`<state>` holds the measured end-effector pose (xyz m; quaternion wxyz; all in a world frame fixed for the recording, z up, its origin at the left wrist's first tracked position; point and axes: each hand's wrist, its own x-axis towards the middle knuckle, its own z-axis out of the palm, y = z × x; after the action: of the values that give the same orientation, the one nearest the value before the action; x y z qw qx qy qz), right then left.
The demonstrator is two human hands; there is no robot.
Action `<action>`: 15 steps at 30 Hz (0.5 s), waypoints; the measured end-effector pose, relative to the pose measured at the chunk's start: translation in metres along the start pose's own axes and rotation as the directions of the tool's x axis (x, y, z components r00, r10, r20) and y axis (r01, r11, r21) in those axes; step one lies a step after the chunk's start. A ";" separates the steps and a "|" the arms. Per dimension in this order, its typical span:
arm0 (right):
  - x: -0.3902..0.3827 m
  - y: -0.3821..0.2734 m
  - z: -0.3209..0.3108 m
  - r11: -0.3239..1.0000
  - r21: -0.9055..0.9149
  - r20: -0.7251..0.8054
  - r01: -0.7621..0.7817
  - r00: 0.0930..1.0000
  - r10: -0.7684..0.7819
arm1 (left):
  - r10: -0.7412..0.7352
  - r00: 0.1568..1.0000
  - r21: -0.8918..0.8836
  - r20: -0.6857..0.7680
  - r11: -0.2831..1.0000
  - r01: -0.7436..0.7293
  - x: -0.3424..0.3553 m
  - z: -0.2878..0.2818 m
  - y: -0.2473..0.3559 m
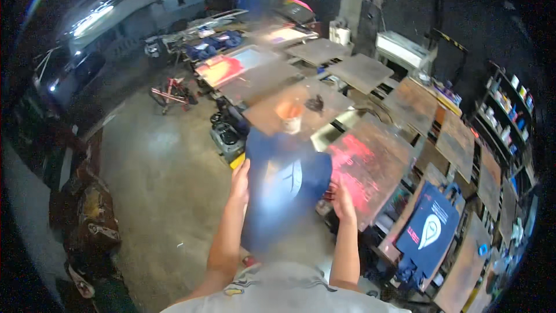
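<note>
A dark blue piece of printed cloth (289,182) with a white design hangs in front of my body, stretched between both hands. Its left edge is gripped by my left hand (240,179), fingers closed round it. My right hand (341,197) is closed at the right edge, close to a board smeared with pink. Blur hides the cloth's lower part and its exact kind. To the right, another dark blue printed cloth (428,226) with a white drop-shaped design lies flat on a board.
Beyond my hands, a white tub with orange inside (289,117) stands on a brown board (330,101). The pink-stained board (382,156) is right of the cloth. Several more flat boards curve to the right, near a shelf of bottles (504,110). Concrete floor (156,179) lies left.
</note>
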<state>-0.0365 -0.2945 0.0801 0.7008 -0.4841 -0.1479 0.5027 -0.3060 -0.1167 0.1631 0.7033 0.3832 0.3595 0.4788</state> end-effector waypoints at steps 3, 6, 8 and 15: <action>0.005 0.006 0.086 0.999 -0.043 0.095 0.004 0.995 0.000 | -0.087 0.996 -0.089 0.006 0.992 0.087 -0.009 -0.059 0.031; 0.004 0.008 0.150 0.994 -0.109 0.246 0.022 0.969 0.005 | -0.022 0.997 -0.135 0.069 0.990 0.031 -0.009 -0.134 0.050; 0.013 0.023 0.179 0.988 -0.137 0.286 0.065 0.958 -0.024 | -0.008 0.997 -0.176 0.080 0.984 0.022 -0.006 -0.183 0.063; 0.041 0.068 0.276 0.974 -0.136 0.364 0.181 0.923 -0.121 | 0.183 0.975 -0.144 -0.126 0.969 -0.200 -0.016 -0.288 0.107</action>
<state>-0.2478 -0.1122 0.1471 0.6563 -0.4300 -0.3500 0.5117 -0.6049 -0.0486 0.1309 0.6603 0.3325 0.3211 0.5919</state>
